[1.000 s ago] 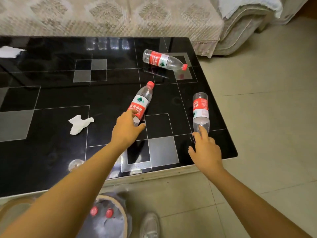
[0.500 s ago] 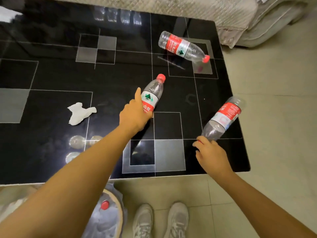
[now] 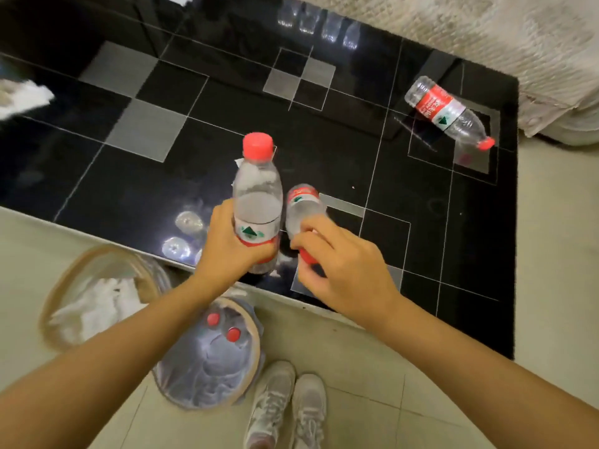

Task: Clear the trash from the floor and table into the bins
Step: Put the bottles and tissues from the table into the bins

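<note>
My left hand (image 3: pixel 227 244) grips a clear plastic bottle with a red cap (image 3: pixel 257 189), held upright above the table's near edge. Right beside it, my right hand (image 3: pixel 337 264) holds a second clear bottle (image 3: pixel 301 205) by its lower end, tilted away from me. A third bottle with a red label (image 3: pixel 449 116) lies on its side at the far right of the black glass table (image 3: pixel 453 254). Two bins stand on the floor below my arms: a grey-lined one (image 3: pixel 207 361) with red-capped bottles inside, and a clear-lined one (image 3: pixel 94 296) holding white paper.
White tissue (image 3: pixel 22 97) lies at the table's left edge, blurred. A sofa with a beige cover (image 3: pixel 486 37) runs behind the table. My two shoes (image 3: pixel 288 406) stand on the tiled floor beside the grey-lined bin.
Both hands have lifted their bottles off the table and pulled them back together toward the near edge, over the bins. The view has tilted down and to the left.
</note>
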`<action>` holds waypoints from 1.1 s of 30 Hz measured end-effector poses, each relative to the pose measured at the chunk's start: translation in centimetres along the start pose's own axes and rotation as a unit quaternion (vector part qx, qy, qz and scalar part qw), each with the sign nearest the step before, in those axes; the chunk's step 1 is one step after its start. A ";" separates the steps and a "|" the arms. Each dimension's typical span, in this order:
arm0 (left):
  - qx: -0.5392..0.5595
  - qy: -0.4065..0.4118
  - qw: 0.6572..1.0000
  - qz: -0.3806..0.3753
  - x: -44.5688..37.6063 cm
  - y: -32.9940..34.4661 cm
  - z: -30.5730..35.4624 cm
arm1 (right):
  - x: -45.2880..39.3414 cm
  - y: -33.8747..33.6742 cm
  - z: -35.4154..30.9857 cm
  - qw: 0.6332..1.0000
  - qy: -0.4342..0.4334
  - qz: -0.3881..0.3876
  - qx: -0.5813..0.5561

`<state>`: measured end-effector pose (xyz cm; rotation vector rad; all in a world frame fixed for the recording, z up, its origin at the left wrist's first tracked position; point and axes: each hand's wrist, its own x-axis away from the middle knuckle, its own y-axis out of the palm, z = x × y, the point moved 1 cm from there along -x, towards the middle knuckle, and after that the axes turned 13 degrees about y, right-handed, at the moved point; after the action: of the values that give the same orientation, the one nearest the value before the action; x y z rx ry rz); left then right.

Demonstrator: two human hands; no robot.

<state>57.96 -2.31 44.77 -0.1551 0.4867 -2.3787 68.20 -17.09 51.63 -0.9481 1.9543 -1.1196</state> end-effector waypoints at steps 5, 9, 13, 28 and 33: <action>0.001 -0.053 0.998 0.034 7.1 -7.7 -1.8 | 0.5 1.2 -6.4 0.988 -0.050 -0.060 -0.133; -0.003 -0.088 0.996 0.005 13.3 -10.2 -4.9 | 2.5 4.1 -9.3 0.976 -0.116 -0.105 -0.150; -0.027 -0.114 0.993 -0.029 18.3 -10.1 -9.3 | 5.7 7.0 -10.8 0.960 -0.206 -0.112 -0.151; -0.113 -0.198 0.972 -0.054 20.7 -6.3 -20.3 | 11.2 20.3 -7.9 0.861 0.091 -0.500 0.015; -0.154 -0.242 0.957 -0.044 19.5 -6.4 -19.1 | 9.4 18.2 -7.1 0.856 0.114 -0.503 0.026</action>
<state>34.79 -5.00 29.24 -0.8922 0.6133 -2.2235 53.01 -15.58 36.28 -1.9870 1.5337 -1.8901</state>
